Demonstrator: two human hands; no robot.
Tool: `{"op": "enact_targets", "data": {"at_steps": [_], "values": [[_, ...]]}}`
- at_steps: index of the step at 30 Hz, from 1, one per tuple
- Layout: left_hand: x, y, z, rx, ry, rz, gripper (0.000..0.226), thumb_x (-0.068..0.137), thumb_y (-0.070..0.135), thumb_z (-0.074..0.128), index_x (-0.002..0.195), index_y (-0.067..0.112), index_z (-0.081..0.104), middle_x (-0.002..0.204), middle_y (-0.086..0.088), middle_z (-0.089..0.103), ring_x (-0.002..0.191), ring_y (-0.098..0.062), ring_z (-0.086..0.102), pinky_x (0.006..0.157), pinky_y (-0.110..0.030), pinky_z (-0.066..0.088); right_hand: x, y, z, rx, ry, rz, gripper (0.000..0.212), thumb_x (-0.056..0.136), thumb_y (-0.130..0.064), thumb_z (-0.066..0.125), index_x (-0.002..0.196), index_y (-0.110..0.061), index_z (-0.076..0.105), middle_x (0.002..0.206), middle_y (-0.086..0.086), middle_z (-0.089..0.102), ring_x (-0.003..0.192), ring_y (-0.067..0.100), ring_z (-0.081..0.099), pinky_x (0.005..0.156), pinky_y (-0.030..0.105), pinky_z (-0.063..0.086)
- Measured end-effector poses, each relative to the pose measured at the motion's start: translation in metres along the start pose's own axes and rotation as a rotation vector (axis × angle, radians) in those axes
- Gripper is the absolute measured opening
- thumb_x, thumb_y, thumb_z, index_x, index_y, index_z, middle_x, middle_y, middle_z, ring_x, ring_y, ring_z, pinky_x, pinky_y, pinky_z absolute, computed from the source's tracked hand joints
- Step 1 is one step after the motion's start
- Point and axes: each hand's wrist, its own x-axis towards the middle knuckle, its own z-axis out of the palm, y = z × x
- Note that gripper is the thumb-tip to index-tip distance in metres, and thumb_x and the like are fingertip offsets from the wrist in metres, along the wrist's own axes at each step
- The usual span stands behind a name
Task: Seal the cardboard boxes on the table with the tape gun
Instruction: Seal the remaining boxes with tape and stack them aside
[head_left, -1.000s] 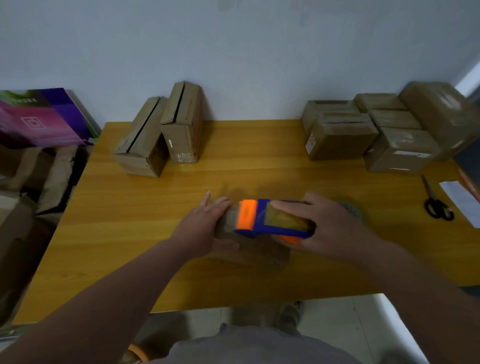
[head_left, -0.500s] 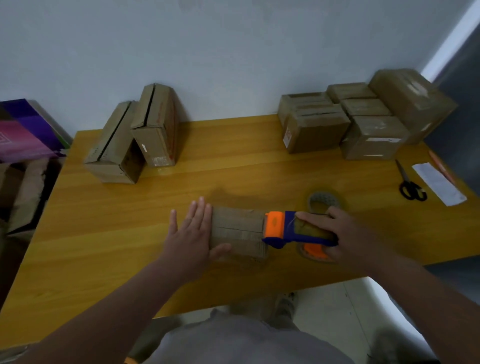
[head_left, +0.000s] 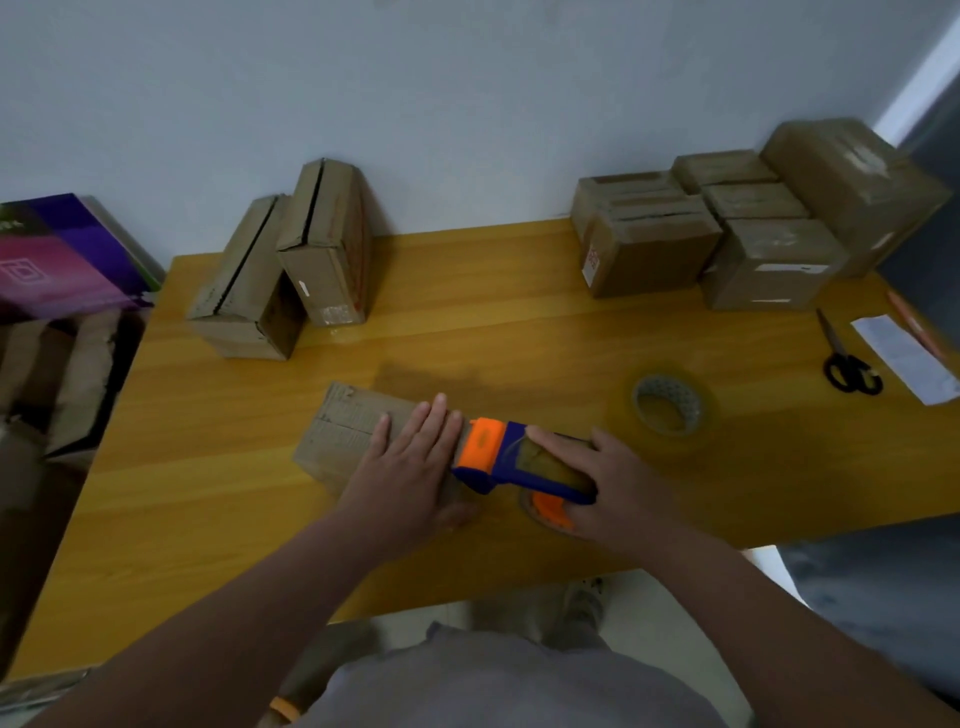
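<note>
The box (head_left: 353, 436) lies near the table's (head_left: 519, 322) front edge. The left hand (head_left: 410, 467) presses flat on it, fingers straight. The right hand (head_left: 618, 493) grips the tape gun (head_left: 519, 462) at the box's right end, so I'd say this one is mid-seal. The stack (head_left: 727, 234) at the back right corner looks taped already. The two boxes (head_left: 280, 270) at the back left show open seams and seem left to do.

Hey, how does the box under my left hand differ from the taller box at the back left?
The near box lies flat nearer the front edge; the back-left box stands on end by the wall. The left hand presses the near box, tape gun at its right end; the back-left box is untouched. Both are brown cardboard.
</note>
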Motion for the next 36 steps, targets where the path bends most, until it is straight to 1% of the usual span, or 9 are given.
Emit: {"op": "enact_targets", "data": {"at_steps": [4,8,12,19,25,27,30,34,36], "values": [[0.001,0.002,0.000,-0.020,0.013,0.015,0.090,0.067,0.075,-0.003,0.140,0.029,-0.027,0.155,-0.004,-0.025,0.143,-0.019,-0.021,0.111,-0.042,-0.013,-0.004,0.005,-0.016,0.120,-0.025,-0.032,0.076,0.075,-0.042,0.077,0.131,-0.061,0.029,0.095,-0.003,0.042,0.084,0.013,0.050,0.067,0.027,0.047],[-0.001,0.003,-0.003,0.017,-0.018,-0.008,0.084,0.087,0.071,0.021,0.137,0.029,-0.032,0.152,-0.005,-0.031,0.144,-0.021,-0.021,0.113,-0.044,-0.013,-0.017,0.014,-0.038,0.096,0.003,-0.106,0.070,0.072,-0.045,0.080,0.128,-0.058,0.041,0.091,-0.009,0.044,0.080,0.005,0.051,0.065,0.016,0.042],[0.000,0.002,0.000,0.032,0.002,-0.002,0.085,0.072,0.074,0.001,0.136,0.032,-0.035,0.145,-0.006,-0.038,0.139,-0.020,-0.028,0.108,-0.043,-0.018,-0.033,0.032,-0.054,0.165,-0.081,-0.009,0.078,0.070,-0.039,0.082,0.126,-0.068,0.037,0.096,-0.009,0.045,0.084,0.008,0.054,0.069,0.023,0.052],[-0.001,0.002,-0.004,-0.020,-0.007,0.004,0.094,0.087,0.069,0.039,0.139,0.030,-0.031,0.143,-0.005,-0.039,0.136,-0.019,-0.031,0.108,-0.041,-0.018,0.013,-0.017,-0.027,-0.263,-0.300,0.069,0.065,0.088,-0.049,0.061,0.143,-0.053,0.027,0.100,-0.004,0.033,0.096,0.015,0.043,0.079,0.029,0.041],[-0.001,0.003,-0.003,0.028,-0.004,0.003,0.102,0.086,0.068,0.045,0.136,0.027,-0.034,0.151,-0.009,-0.034,0.142,-0.024,-0.025,0.115,-0.048,-0.010,0.040,-0.051,-0.039,-0.370,-0.336,0.053,0.054,0.090,-0.045,0.059,0.138,-0.054,0.038,0.101,0.000,0.041,0.097,0.020,0.048,0.072,0.031,0.036],[-0.001,0.004,-0.004,0.037,-0.010,-0.001,0.101,0.087,0.067,0.044,0.136,0.027,-0.034,0.153,-0.010,-0.032,0.145,-0.026,-0.021,0.116,-0.049,-0.008,0.049,-0.054,-0.045,-0.346,-0.383,0.078,0.053,0.090,-0.035,0.060,0.137,-0.052,0.043,0.121,0.002,0.049,0.096,0.018,0.050,0.066,0.027,0.036],[-0.002,0.004,-0.005,0.028,-0.015,-0.008,0.101,0.087,0.066,0.044,0.140,0.026,-0.032,0.155,-0.010,-0.029,0.145,-0.026,-0.019,0.116,-0.049,-0.008,0.060,-0.054,-0.050,-0.258,-0.477,0.128,0.058,0.087,-0.015,0.056,0.134,-0.047,0.050,0.143,-0.002,0.047,0.064,0.004,0.040,0.049,0.017,0.029],[-0.002,0.006,-0.006,0.020,-0.014,-0.010,0.098,0.088,0.064,0.045,0.148,0.027,-0.023,0.156,-0.010,-0.027,0.146,-0.025,-0.018,0.115,-0.049,-0.009,0.061,-0.045,-0.045,-0.031,-0.525,0.262,0.062,0.081,-0.004,0.057,0.131,-0.039,0.056,0.103,-0.007,0.059,0.060,0.013,0.047,0.052,0.024,0.037],[-0.003,0.006,-0.007,0.013,-0.022,-0.010,0.097,0.088,0.063,0.047,0.149,0.027,-0.021,0.156,-0.009,-0.027,0.146,-0.024,-0.018,0.115,-0.049,-0.010,0.058,-0.040,-0.044,0.025,-0.552,0.311,0.062,0.080,-0.003,0.060,0.132,-0.036,0.055,0.102,-0.007,0.051,0.069,0.019,0.051,0.060,0.030,0.040]]}}
